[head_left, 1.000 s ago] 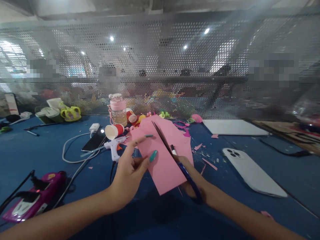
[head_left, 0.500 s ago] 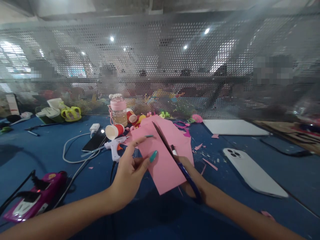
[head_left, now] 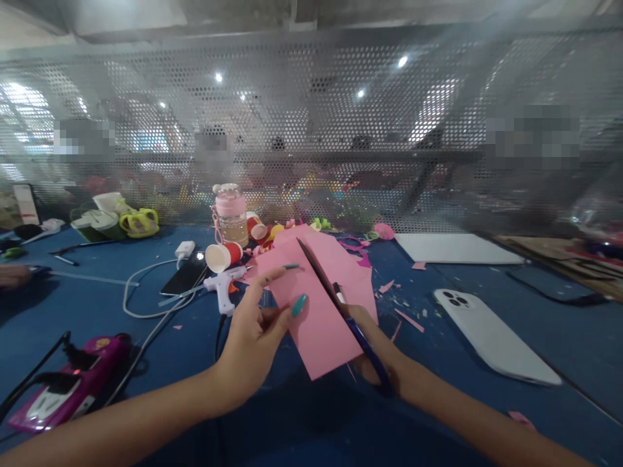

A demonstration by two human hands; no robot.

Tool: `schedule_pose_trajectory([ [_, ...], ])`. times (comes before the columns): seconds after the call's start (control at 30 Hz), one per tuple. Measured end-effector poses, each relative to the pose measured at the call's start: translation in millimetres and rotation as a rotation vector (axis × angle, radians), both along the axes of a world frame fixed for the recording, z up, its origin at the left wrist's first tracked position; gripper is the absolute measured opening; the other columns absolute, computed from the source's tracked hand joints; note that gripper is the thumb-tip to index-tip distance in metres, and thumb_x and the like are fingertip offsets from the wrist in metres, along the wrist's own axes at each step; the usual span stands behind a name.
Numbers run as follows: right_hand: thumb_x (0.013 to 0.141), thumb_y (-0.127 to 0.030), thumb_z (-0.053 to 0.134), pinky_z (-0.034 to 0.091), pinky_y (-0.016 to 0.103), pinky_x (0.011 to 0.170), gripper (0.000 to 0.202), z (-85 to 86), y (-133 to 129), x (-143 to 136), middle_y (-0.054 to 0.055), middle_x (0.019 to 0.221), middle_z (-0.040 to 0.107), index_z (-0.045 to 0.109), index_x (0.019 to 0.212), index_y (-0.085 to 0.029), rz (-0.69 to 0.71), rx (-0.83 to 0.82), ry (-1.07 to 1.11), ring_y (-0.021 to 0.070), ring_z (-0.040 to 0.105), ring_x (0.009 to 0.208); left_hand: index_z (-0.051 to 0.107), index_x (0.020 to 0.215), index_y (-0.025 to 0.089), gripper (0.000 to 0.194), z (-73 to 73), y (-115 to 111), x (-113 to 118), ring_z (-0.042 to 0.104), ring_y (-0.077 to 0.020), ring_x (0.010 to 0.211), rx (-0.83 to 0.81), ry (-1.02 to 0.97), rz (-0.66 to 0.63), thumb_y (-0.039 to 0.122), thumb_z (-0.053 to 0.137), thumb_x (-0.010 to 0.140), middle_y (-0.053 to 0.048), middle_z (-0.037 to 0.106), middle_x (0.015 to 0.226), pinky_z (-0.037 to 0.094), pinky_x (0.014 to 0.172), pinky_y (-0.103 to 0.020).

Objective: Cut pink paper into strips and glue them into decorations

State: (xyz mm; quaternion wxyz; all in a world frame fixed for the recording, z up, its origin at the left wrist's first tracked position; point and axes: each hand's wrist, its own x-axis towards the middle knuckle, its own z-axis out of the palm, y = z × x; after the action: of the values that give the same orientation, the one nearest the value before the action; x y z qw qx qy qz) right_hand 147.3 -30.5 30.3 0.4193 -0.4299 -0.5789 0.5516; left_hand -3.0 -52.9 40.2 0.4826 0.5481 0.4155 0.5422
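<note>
A rectangular sheet of pink paper is pinched at its left edge by my left hand, thumb on top. Blue-handled scissors are in my right hand, their blades pointing up and away along the paper's right side. The blades look nearly closed, and the lower one is mostly hidden. My right fingers are partly hidden by the handle and the paper. More pink paper lies on the table just behind the held sheet. A dark-and-white pen-like thing shows beside the blades.
A white glue gun, a red paper cup and a pink-lidded bottle stand left of the paper. A purple power strip is at front left. On the right lie a white phone and paper scraps. Another person's hand shows far left.
Another person's hand has come in at the far left edge with a thin translucent strip near it. My hands, the scissors and the pink paper have hardly moved.
</note>
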Motion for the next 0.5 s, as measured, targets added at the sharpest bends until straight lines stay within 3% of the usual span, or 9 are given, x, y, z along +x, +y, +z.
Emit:
schedule_pose_trajectory([
  [0.17, 0.071, -0.044, 0.049, 0.046, 0.028, 0.043, 0.027, 6.2, 2.8, -8.7, 0.002, 0.046, 0.056, 0.057, 0.055, -0.024, -0.035, -0.110, 0.104, 0.0201, 0.058, 0.053, 0.038, 0.123, 0.018, 0.054, -2.9, -2.9, 1.8, 0.058, -0.0129, 0.060, -0.031, 0.036, -0.018, 0.034, 0.061, 0.077, 0.004, 0.055, 0.062, 0.047, 0.057, -0.024],
  [0.3, 0.060, -0.046, 0.056, 0.034, 0.024, 0.033, 0.027, 8.5, 0.8, -8.0, -0.003, 0.036, 0.044, 0.048, 0.045, -0.024, -0.036, -0.256, 0.187, 0.0120, 0.039, 0.033, 0.038, 0.122, 0.021, 0.052, -5.1, -5.7, 3.0, 0.060, -0.0129, 0.064, -0.057, 0.058, -0.026, 0.034, 0.060, 0.078, 0.000, 0.061, 0.075, 0.049, 0.061, -0.025],
  [0.5, 0.051, -0.040, 0.062, 0.027, 0.021, 0.032, 0.027, 10.4, -0.9, -9.1, -0.006, 0.034, 0.037, 0.044, 0.041, -0.023, -0.033, -0.425, 0.317, 0.0074, 0.028, 0.031, 0.039, 0.122, 0.022, 0.049, -5.8, -7.3, 2.4, 0.062, -0.0150, 0.068, -0.052, 0.029, -0.043, 0.033, 0.060, 0.079, 0.000, 0.062, 0.076, 0.050, 0.060, -0.024],
])
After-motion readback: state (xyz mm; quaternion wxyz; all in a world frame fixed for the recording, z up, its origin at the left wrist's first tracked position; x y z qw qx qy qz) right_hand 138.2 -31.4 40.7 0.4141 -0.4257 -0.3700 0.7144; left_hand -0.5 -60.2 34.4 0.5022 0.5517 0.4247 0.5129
